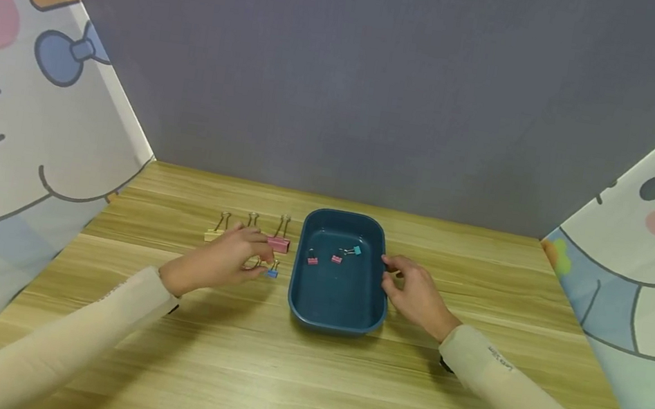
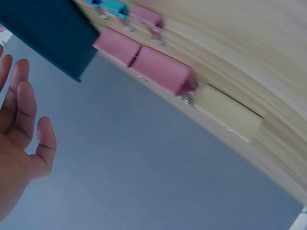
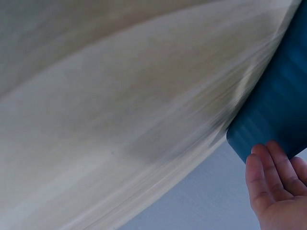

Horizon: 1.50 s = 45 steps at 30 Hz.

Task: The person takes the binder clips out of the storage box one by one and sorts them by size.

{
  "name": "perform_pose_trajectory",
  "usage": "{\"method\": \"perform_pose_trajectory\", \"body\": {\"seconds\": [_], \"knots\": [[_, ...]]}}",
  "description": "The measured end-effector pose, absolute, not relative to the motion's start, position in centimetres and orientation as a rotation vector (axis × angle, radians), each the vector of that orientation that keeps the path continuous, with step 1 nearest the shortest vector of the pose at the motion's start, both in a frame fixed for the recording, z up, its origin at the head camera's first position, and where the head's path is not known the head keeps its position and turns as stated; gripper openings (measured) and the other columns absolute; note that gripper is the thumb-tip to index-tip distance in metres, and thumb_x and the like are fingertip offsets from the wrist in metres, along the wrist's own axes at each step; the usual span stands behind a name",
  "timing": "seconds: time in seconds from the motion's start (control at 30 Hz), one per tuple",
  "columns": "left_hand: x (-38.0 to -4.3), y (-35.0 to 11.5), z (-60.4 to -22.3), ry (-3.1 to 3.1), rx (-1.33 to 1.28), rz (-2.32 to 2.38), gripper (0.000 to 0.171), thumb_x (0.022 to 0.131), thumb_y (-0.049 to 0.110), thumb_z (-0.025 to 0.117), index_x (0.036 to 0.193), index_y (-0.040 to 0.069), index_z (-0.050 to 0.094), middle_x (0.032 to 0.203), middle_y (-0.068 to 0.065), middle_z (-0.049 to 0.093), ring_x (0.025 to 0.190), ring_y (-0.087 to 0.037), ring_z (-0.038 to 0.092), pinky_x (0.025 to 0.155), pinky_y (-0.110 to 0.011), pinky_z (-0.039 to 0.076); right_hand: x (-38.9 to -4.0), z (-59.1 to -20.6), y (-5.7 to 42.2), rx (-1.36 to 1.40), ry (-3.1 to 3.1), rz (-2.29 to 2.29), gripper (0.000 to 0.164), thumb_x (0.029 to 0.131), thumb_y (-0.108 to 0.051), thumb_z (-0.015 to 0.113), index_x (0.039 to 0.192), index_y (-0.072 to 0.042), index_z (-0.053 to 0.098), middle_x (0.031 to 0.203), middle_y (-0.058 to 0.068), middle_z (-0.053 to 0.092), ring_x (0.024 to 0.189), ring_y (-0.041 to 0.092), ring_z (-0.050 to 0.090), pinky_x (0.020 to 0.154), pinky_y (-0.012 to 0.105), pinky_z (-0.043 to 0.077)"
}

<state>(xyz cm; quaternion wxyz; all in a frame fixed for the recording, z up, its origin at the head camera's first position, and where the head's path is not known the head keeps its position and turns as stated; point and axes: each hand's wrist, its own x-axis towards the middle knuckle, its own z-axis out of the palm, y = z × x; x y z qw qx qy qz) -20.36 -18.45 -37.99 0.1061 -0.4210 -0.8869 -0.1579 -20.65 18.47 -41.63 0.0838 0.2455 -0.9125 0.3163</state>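
Note:
My left hand (image 1: 230, 254) hovers over a group of binder clips, thumb and fingertips apart close to a small blue binder clip (image 1: 272, 273). It holds nothing in the left wrist view. Behind it stand a large pink binder clip (image 1: 278, 244) and a yellow binder clip (image 1: 213, 235); the hand hides others. The left wrist view shows a small teal binder clip (image 2: 114, 6) and a small pink binder clip (image 2: 147, 17). My right hand (image 1: 415, 294) touches the right side of a dark blue bin (image 1: 334, 326) with nearly straight fingers (image 3: 257, 175).
Inside the bin lie two small pink binder clips (image 1: 312, 260) and a teal binder clip (image 1: 356, 250). The wooden table (image 1: 253, 376) ends at a grey back panel (image 1: 343, 95). Cartoon-printed panels (image 1: 47, 144) flank both sides.

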Motion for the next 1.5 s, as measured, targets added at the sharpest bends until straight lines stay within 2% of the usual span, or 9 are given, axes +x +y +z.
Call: {"method": "perform_pose_trajectory", "body": {"seconds": [0.17, 0.27, 0.47, 0.67, 0.83, 0.9, 1.07, 1.23, 1.5], "knots": [[-20.4, -17.3, -37.8, -2.625, -1.23, -0.463, 0.01, 0.079, 0.014, 0.077, 0.084, 0.017, 0.068, 0.108, 0.0, 0.066, 0.103, -0.023, 0.057, 0.086, -0.053, 0.035, -20.7, -41.8, 18.5, 0.727, -2.722, 0.943, 0.035, 0.091, -0.011, 0.056, 0.123, 0.001, 0.059, 0.118, 0.011, 0.061, 0.098, 0.022, 0.06, 0.078, 0.039, 0.051], [-20.4, -16.7, -37.8, -2.629, -1.232, -0.469, 0.01, 0.08, 0.014, 0.076, 0.083, 0.016, 0.067, 0.112, -0.004, 0.065, 0.111, -0.027, 0.055, 0.084, -0.051, 0.034, -20.7, -41.8, 18.4, 0.72, -2.726, 0.94, 0.035, 0.09, -0.012, 0.056, 0.123, 0.001, 0.059, 0.118, 0.011, 0.061, 0.097, 0.021, 0.06, 0.079, 0.039, 0.051], [-20.6, -15.7, -37.7, -2.599, -1.211, -0.439, 0.007, 0.082, 0.016, 0.073, 0.087, 0.016, 0.068, 0.095, 0.004, 0.064, 0.099, -0.02, 0.057, 0.09, -0.057, 0.035, -20.7, -41.7, 18.5, 0.724, -2.728, 0.951, 0.035, 0.091, -0.012, 0.056, 0.124, 0.001, 0.059, 0.118, 0.011, 0.061, 0.098, 0.021, 0.06, 0.079, 0.039, 0.051], [-21.4, -14.4, -37.6, -2.561, -1.232, -0.508, 0.007, 0.082, 0.016, 0.073, 0.087, 0.016, 0.068, 0.088, 0.005, 0.062, 0.085, -0.014, 0.054, 0.078, -0.039, 0.035, -20.7, -41.7, 18.5, 0.733, -2.726, 0.955, 0.036, 0.091, -0.011, 0.055, 0.124, 0.002, 0.058, 0.119, 0.012, 0.061, 0.099, 0.023, 0.06, 0.081, 0.039, 0.051], [-22.0, -13.2, -37.4, -2.61, -1.209, -0.519, 0.008, 0.084, 0.018, 0.071, 0.09, 0.018, 0.067, 0.092, 0.007, 0.06, 0.092, -0.015, 0.054, 0.097, -0.052, 0.033, -20.6, -41.6, 18.4, 0.736, -2.715, 0.959, 0.036, 0.091, -0.01, 0.056, 0.124, 0.003, 0.058, 0.118, 0.013, 0.061, 0.099, 0.025, 0.06, 0.08, 0.041, 0.051], [-22.3, -12.6, -37.2, -2.621, -1.213, -0.51, 0.008, 0.085, 0.019, 0.07, 0.092, 0.017, 0.067, 0.093, 0.008, 0.059, 0.093, -0.014, 0.054, 0.097, -0.056, 0.033, -20.6, -41.6, 18.4, 0.734, -2.717, 0.953, 0.036, 0.091, -0.01, 0.056, 0.124, 0.003, 0.058, 0.117, 0.013, 0.061, 0.099, 0.024, 0.06, 0.08, 0.041, 0.051], [-23.0, -10.9, -36.8, -2.627, -1.266, -0.481, 0.009, 0.086, 0.022, 0.07, 0.093, 0.016, 0.067, 0.093, 0.004, 0.06, 0.088, -0.014, 0.051, 0.085, -0.046, 0.039, -20.6, -41.6, 18.4, 0.727, -2.719, 0.96, 0.036, 0.091, -0.01, 0.055, 0.125, 0.003, 0.057, 0.118, 0.013, 0.061, 0.099, 0.024, 0.06, 0.079, 0.041, 0.051], [-23.8, -9.2, -36.7, -2.701, -1.278, -0.468, 0.008, 0.086, 0.021, 0.069, 0.093, 0.017, 0.067, 0.093, 0.003, 0.061, 0.086, -0.014, 0.048, 0.091, -0.047, 0.039, -20.5, -41.5, 18.3, 0.723, -2.723, 0.983, 0.036, 0.091, -0.01, 0.056, 0.124, 0.003, 0.058, 0.119, 0.013, 0.06, 0.099, 0.024, 0.06, 0.079, 0.04, 0.051], [-24.9, -7.6, -37.1, -2.749, -1.275, -0.426, 0.006, 0.087, 0.024, 0.07, 0.089, 0.02, 0.066, 0.089, 0.008, 0.059, 0.083, -0.013, 0.045, 0.077, -0.035, 0.038, -20.7, -41.6, 18.4, 0.728, -2.727, 0.966, 0.036, 0.091, -0.01, 0.056, 0.125, 0.003, 0.057, 0.119, 0.013, 0.06, 0.099, 0.023, 0.06, 0.081, 0.04, 0.05]]}}
